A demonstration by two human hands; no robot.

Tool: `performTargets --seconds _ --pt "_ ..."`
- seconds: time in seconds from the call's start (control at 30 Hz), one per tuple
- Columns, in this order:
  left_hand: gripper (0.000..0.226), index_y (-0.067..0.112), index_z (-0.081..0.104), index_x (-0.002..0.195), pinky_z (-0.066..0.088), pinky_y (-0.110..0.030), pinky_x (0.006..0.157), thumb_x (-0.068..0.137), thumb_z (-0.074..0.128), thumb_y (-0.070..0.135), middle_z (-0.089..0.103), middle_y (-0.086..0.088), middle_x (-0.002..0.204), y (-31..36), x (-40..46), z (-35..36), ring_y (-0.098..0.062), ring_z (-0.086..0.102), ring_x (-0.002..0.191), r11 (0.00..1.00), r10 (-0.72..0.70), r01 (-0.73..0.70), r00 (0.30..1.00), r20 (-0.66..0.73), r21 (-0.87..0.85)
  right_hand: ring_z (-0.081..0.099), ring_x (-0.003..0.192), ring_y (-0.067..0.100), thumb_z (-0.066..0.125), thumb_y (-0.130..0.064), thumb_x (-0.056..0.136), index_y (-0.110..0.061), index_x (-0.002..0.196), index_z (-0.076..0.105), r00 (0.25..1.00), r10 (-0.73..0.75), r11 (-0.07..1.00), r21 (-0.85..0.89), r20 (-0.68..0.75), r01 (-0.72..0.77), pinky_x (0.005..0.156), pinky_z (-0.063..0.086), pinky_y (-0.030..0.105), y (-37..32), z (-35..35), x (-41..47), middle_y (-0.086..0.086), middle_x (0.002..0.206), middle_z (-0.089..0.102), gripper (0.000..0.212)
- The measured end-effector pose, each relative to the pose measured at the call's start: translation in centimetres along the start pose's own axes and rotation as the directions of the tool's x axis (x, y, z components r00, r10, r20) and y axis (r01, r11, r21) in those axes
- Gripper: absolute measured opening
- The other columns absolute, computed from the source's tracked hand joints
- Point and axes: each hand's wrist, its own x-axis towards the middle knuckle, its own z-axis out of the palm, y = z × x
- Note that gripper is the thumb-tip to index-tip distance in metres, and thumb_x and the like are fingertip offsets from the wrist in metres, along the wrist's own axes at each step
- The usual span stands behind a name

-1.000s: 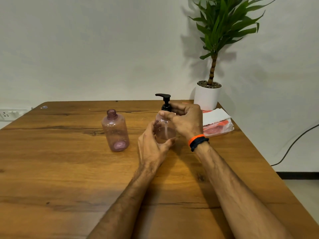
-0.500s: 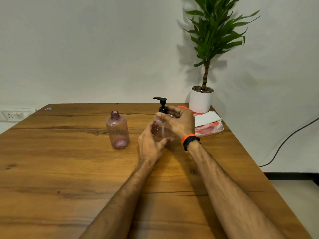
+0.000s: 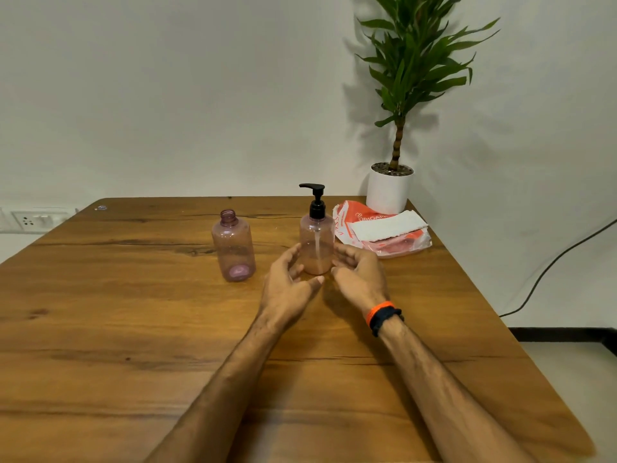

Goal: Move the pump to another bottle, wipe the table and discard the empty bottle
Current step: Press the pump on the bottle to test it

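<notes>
Open bottle (image 3: 233, 245), no cap, stands left on the table (image 3: 133, 329): looks like the empty one, not discarded yet. Left hand (image 3: 285, 284) and right hand (image 3: 359, 277) flank the pump bottle (image 3: 317, 243), fingers loosely spread, gripping nothing. Pump (image 3: 315, 200) seated on it: transfer looks done. Cloth (image 3: 389, 225) lies right on a bag (image 3: 400, 243); wiping not begun, I'd say.
</notes>
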Motion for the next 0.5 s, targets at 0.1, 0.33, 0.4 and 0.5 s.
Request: performTargets --seconds 0.1,0.33,0.4,0.5 --pt "0.088 0.017 0.037 0.148 0.048 -0.040 0.105 0.072 0.077 -0.002 0.050 0.003 0.146 0.5 1.1 0.4 -0.010 0.054 0.123 0.999 0.005 -0.004 1.000 -0.021 0.045 0.064 0.103 0.007 0.058 0.007 0.078 -0.011 0.130 0.060 1.000 0.027 0.999 0.035 0.001 -0.027 0.088 0.049 0.019 -0.5 0.6 0.9 0.003 0.123 0.068 0.055" --pt "0.086 0.017 0.033 0.150 0.047 -0.042 0.106 0.076 0.072 -0.004 0.051 -0.005 0.145 2.2 3.8 0.2 -0.019 0.053 0.127 0.991 -0.040 0.035 0.999 0.037 0.129 0.062 0.115 0.013 0.062 0.003 0.076 -0.011 0.132 0.059 0.999 0.052 0.998 -0.038 -0.001 -0.052 0.091 0.044 0.020 -1.4 1.6 3.2 0.004 0.127 0.066 0.058" --pt "0.085 0.017 0.033 0.150 0.047 -0.039 0.106 0.077 0.071 -0.004 0.053 -0.005 0.143 2.5 3.7 0.1 -0.016 0.055 0.124 0.990 -0.052 0.045 0.997 0.052 0.133 0.062 0.111 0.010 0.063 0.002 0.076 -0.013 0.132 0.059 0.999 0.050 0.997 -0.057 0.012 -0.049 0.090 0.044 0.020 -1.5 1.7 3.2 0.002 0.126 0.067 0.058" --pt "0.083 0.016 0.035 0.149 0.047 -0.031 0.103 0.077 0.075 0.003 0.056 -0.003 0.139 2.8 2.5 -0.6 -0.007 0.055 0.110 0.986 -0.044 0.037 0.998 0.044 0.164 0.067 0.101 0.010 0.065 -0.002 0.075 -0.015 0.122 0.066 0.997 0.026 0.998 -0.061 -0.072 -0.030 0.088 0.049 0.021 -1.3 1.7 2.5 -0.002 0.112 0.071 0.049"
